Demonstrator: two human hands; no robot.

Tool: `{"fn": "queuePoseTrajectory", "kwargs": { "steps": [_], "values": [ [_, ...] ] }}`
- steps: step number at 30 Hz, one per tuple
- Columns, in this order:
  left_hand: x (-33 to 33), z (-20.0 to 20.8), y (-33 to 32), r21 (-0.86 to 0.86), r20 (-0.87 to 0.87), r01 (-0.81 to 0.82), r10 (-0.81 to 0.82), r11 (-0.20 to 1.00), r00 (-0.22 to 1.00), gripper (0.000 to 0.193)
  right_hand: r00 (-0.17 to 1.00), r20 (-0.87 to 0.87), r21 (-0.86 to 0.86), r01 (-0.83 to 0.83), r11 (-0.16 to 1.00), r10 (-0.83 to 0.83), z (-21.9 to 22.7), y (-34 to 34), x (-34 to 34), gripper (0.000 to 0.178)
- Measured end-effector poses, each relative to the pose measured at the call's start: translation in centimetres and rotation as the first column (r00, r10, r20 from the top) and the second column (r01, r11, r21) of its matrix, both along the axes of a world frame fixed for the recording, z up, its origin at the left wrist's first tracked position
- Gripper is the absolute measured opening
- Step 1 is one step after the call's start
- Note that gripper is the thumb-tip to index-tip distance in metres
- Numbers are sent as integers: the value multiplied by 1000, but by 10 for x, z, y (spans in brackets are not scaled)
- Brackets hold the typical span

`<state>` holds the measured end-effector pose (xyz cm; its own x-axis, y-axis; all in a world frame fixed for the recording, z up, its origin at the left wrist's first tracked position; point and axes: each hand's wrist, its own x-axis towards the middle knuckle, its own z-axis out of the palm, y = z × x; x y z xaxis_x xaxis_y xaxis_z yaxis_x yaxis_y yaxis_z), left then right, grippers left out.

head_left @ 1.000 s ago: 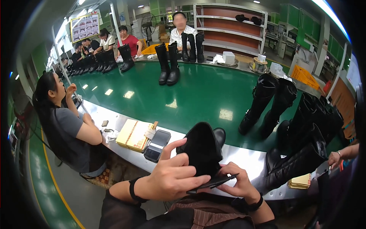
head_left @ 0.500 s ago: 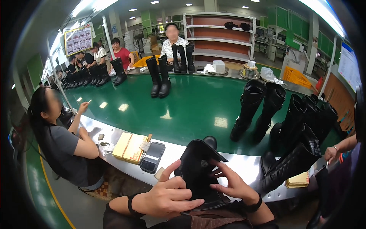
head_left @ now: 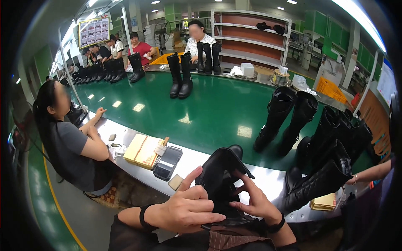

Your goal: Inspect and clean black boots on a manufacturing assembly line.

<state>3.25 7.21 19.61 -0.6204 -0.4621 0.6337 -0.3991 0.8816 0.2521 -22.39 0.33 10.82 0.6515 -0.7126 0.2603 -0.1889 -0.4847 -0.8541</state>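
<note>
A tall black boot [head_left: 217, 165] is in front of me at the metal edge, its shaft opening turned toward me and its toe pointing away. My left hand [head_left: 188, 211] grips the left side of the opening, with one finger raised along the outer edge and the others across the near rim. On the opposite side, my right hand [head_left: 257, 203] holds the rim, fingertips on the upper edge and thumb inside the opening. The boot's inside is dark, and I cannot make out anything in it.
Yellow paper stacks [head_left: 144, 150], an open black case [head_left: 167, 162] and a small tan block [head_left: 176, 182] lie left of the boot. Several black boots [head_left: 274, 115] stand on the green table [head_left: 209, 113] to the right. A person [head_left: 77, 136] sits at the left; a co-worker's arm [head_left: 372, 172] reaches in at right.
The view has shifted slightly. Both hands stay on the boot, whose upper edge looks a little more folded together. The person at left has lowered a hand; the co-worker's arm has reached the leaning boot.
</note>
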Motion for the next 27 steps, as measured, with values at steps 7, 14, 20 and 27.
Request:
{"fn": "queuePoseTrajectory", "kwargs": {
  "steps": [7, 14, 20, 27],
  "values": [
    [-4, 11, -3, 11, 108, -84, 82, 996, 991, 32, 999, -14, 12, 29, 999, -29, -7, -6, -2, 97],
    [-3, 13, -7, 12, 153, -134, 130, 991, 980, 17, 997, 70, -51, 48, 998, -44, -8, -8, 0, 78],
    [0, 9, -12, -10, 119, -98, 98, 995, 988, 16, 997, 56, -32, 54, 998, -52, -3, -9, 0, 87],
    [1, 9, -13, 18, 93, -86, 84, 996, 992, 17, 997, 56, -11, 60, 998, -59, 0, -8, 2, 91]
  ]
}}
